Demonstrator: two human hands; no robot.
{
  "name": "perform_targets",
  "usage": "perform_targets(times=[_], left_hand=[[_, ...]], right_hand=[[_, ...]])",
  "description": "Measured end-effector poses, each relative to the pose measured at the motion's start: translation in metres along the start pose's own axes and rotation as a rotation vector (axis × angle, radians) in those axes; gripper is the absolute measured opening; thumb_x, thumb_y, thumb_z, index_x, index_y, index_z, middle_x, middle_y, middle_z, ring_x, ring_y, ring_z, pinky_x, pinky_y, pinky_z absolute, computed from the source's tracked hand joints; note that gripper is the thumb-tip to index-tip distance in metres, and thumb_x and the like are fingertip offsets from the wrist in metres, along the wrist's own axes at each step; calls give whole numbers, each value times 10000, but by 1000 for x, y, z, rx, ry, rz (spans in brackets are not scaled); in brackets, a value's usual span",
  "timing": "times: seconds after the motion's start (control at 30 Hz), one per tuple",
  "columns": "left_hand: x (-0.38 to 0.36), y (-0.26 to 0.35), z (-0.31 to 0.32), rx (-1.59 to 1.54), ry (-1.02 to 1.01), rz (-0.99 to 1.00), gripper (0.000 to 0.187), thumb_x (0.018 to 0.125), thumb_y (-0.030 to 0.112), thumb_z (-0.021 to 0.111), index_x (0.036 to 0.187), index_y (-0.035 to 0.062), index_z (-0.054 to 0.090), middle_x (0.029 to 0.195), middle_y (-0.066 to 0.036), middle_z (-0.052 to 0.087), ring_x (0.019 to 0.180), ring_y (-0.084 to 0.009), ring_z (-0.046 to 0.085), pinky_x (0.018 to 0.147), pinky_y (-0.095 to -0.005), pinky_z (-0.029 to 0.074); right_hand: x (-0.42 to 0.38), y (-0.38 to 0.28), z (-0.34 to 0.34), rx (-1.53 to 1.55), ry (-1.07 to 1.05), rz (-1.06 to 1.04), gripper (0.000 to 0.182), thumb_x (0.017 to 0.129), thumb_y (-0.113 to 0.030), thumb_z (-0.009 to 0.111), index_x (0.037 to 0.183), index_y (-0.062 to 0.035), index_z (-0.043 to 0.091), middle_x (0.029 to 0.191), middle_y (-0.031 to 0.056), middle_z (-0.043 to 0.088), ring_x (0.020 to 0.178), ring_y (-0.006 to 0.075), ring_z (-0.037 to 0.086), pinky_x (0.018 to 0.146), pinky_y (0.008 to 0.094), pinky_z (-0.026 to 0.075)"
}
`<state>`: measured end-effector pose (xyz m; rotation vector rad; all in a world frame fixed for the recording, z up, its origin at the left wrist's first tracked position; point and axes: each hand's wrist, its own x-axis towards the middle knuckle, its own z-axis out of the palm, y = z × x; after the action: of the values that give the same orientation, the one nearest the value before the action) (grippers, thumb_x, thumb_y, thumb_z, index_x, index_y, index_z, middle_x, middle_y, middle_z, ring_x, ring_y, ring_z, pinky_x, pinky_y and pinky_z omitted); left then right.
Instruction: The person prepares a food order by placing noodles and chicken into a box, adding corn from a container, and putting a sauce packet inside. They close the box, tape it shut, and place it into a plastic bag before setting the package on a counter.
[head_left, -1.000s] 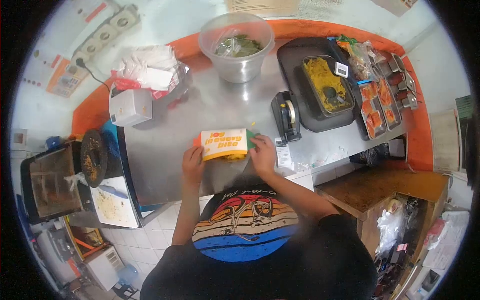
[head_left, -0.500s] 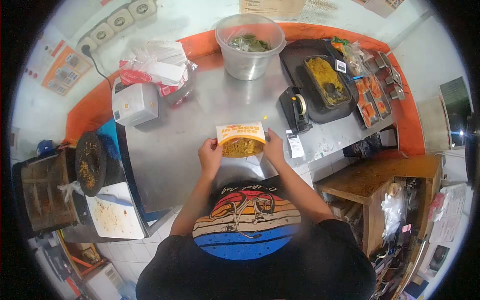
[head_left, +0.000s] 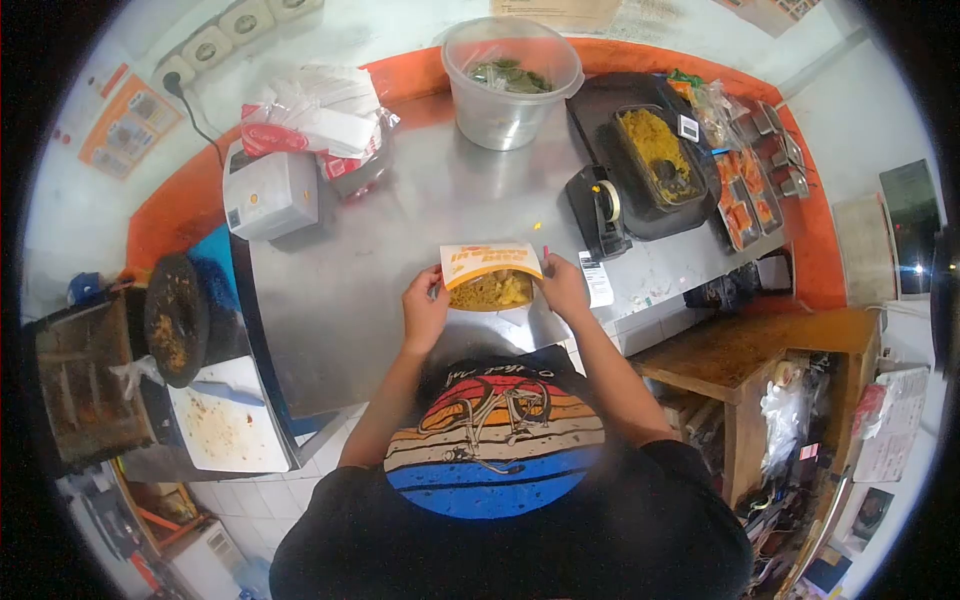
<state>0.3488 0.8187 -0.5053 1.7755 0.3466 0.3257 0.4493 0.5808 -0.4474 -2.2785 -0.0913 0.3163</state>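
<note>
Head view: the printed box (head_left: 490, 258), left of the tape dispenser (head_left: 594, 220), has tilted within the last second, leaving its yellow food (head_left: 490, 292) open to inspection; left hand (head_left: 425, 308) and right hand (head_left: 566, 289) have fingers clamped on its opposite sides.

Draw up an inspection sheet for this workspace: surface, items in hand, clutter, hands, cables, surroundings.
Surface: metal table, a yellow scrap on it.
Items in hand: printed food box, front open, yellowish food visible inside.
Clutter: tape dispenser, paper slip, translucent bucket, white device beside plastic-wrapped packs.
Hands: left hand and right hand hold the box's opposite sides.
Cables: black plug with cord in wall sockets; far end unclear.
Surroundings: wooden desk right, stained white board left.
</note>
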Motion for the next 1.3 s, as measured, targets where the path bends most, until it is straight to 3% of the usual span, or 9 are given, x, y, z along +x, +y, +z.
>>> perform_targets(times=[0.17,0.2,0.23,0.27,0.43,0.8,0.9,1.1,1.3], left_hand=[[2,-20,1,134,2,-6,281,937,111,586,1173,-38,623,1038,-152,698,974,-205,656,848,-333,504],[-2,-50,10,13,101,-133,273,905,85,593,1150,-33,616,1090,-124,666,995,-218,631,874,-353,499],[-4,66,10,88,15,-195,288,886,94,615,1149,-24,614,1050,-124,671,950,-214,635,832,-355,507],[2,4,8,197,-4,-153,291,874,127,632,1126,-19,622,1033,-119,674,927,-215,633,806,-368,509],[-4,0,9,225,-133,61,802,802,242,745,1463,-4,363,1295,-202,574,1135,-284,577,973,-392,466],[-7,15,-25,368,-549,306,735,872,153,705,1458,-65,320,1277,-260,556,1118,-332,564,939,-377,451],[1,-13,-20,158,-485,328,837,762,315,779,1449,22,400,1399,-283,441,1262,-417,467,1044,-507,398],[-9,14,-20,33,-433,-332,524,918,74,635,1403,-22,463,1240,-214,575,1002,-283,580,873,-354,466],[-4,-31,-33,418,-455,204,424,925,144,624,1340,73,576,1267,-254,560,1031,-367,549,900,-459,446]], right_hand=[[1,54,41,81,122,-186,210,808,-179,712,952,-32,671,828,183,684,786,250,664,736,377,504],[-2,54,51,253,134,-101,199,855,-143,643,1014,-29,679,889,216,684,844,255,664,795,380,506],[-3,48,50,176,115,-19,205,873,-100,587,1037,-5,665,916,222,683,871,260,659,798,378,500],[-8,34,40,42,49,101,321,850,-121,614,1140,17,612,991,237,666,900,299,651,835,391,494],[-10,60,52,-44,68,-485,757,765,-144,648,1474,-112,383,1390,282,446,1346,400,364,1127,493,266],[-19,82,41,53,-7,-555,1061,619,-584,783,1465,-80,385,1410,293,438,1227,429,490,1063,452,368],[-25,73,30,148,-53,-507,984,633,-598,765,1416,-84,463,1296,241,562,1164,401,536,976,482,414],[-28,65,28,-95,43,-464,853,641,-578,738,1351,-143,551,1220,109,627,1046,334,584,867,450,451],[-8,77,16,-209,-20,-626,750,596,-495,801,1270,-221,618,1126,90,642,1002,335,605,785,477,465]])
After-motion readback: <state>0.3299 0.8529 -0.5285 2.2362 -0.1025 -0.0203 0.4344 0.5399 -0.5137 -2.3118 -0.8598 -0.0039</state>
